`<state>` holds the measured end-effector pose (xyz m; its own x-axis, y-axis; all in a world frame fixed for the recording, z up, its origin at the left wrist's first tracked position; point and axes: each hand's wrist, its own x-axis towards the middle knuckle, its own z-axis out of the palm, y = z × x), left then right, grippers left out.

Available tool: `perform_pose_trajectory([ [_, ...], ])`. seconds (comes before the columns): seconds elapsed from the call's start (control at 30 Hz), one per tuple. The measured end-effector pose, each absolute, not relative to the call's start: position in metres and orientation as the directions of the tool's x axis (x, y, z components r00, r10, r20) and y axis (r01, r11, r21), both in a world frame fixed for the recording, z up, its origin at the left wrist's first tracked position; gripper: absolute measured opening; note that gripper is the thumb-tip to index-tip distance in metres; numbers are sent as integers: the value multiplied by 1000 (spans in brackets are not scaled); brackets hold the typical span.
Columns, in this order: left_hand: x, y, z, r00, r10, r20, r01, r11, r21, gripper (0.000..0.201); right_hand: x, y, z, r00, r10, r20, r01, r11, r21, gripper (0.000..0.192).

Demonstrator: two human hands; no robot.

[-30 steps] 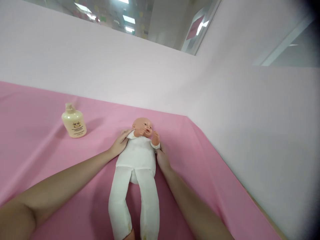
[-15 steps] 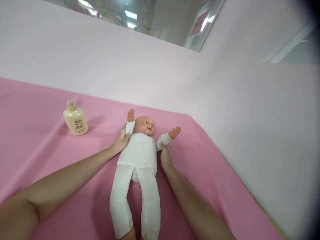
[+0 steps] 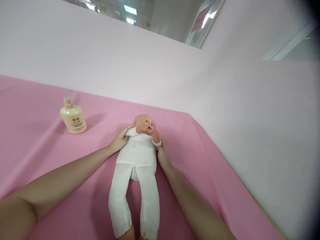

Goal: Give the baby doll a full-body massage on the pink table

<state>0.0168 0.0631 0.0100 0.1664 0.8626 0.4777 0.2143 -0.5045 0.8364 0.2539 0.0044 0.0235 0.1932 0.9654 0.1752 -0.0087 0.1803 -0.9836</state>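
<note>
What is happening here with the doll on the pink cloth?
A person is handling a baby doll that lies on its back on a pink cloth. The left hand grips one doll arm at the shoulder, and the right hand holds the other arm. Both doll arms are folded in toward the chest and face. The doll wears a white suit, with its legs stretched toward the person. A cream-coloured bottle stands upright on the cloth, off to the left and apart from the doll.
</note>
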Motion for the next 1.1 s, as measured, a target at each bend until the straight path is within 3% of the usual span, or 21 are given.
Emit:
perform_pose_trajectory([
  [0.1,17,63,9,131,906,403,214,-423,881,48,256,7,21,287,955,75,-116,113,-987,42],
  [0.23,18,64,7,27,934,355,163,-355,921,54,262,13,13,382,919,93,-109,144,-984,39],
  [0.4,18,64,9,-19,961,274,163,-268,950,61,263,11,12,376,921,105,-108,156,-982,32],
  [0.6,16,61,14,212,862,460,228,-501,835,52,258,7,20,222,961,164,24,163,-986,32],
  [0.7,16,60,15,198,886,419,220,-457,862,52,255,5,23,161,957,243,89,231,-969,37],
  [0.83,15,63,9,126,930,346,212,-366,906,49,254,0,30,185,975,121,57,113,-992,37],
  [0.93,15,65,4,70,925,372,219,-378,899,48,255,-3,34,242,965,100,111,75,-991,43],
  [1.1,15,62,7,104,945,311,248,-327,912,68,259,-1,32,251,928,276,329,186,-926,72],
])
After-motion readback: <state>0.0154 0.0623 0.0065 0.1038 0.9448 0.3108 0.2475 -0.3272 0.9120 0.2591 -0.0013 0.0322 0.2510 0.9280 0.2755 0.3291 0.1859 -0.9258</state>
